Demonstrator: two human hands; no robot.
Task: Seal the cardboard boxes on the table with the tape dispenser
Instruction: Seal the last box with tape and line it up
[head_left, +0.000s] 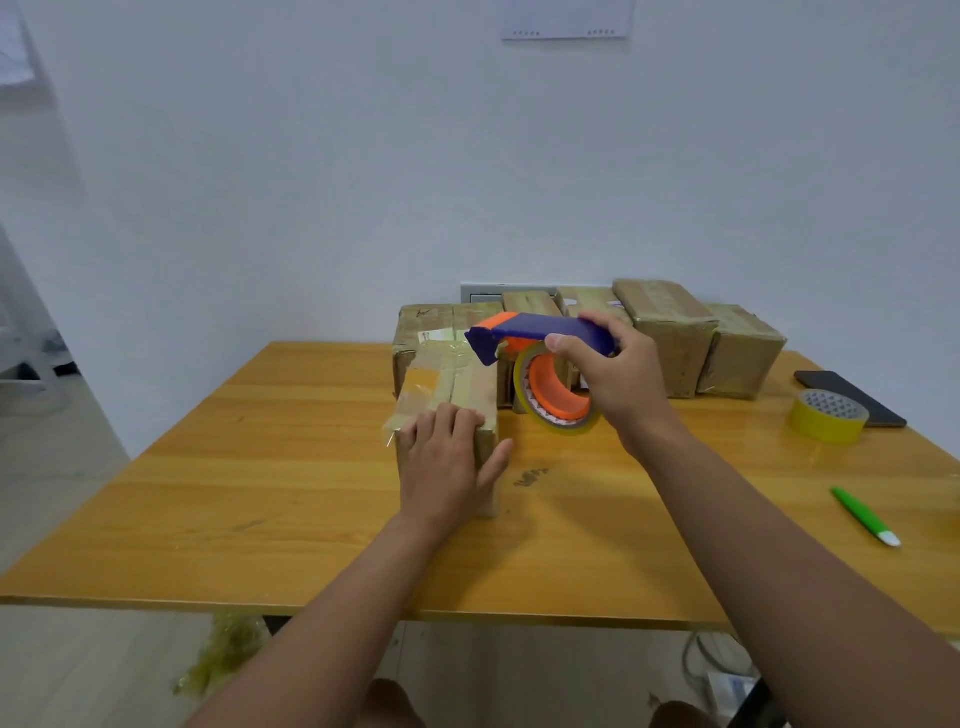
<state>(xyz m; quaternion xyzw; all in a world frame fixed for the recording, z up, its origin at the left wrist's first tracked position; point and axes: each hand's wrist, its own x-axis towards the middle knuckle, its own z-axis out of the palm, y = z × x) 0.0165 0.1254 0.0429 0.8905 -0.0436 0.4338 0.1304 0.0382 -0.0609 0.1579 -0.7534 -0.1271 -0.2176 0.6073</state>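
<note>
Right over the box's (451, 387) far end, right hand (618, 374) grips the tape dispenser (540, 338); left hand (447, 457) lies flat on the near end, seam running straight away.

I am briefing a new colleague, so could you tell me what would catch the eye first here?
The blue and orange tape dispenser, gripped by the right hand above the table's middle. Just left of it, the left hand presses the near end of a cardboard box. A yellow tape roll sits far right.
</note>
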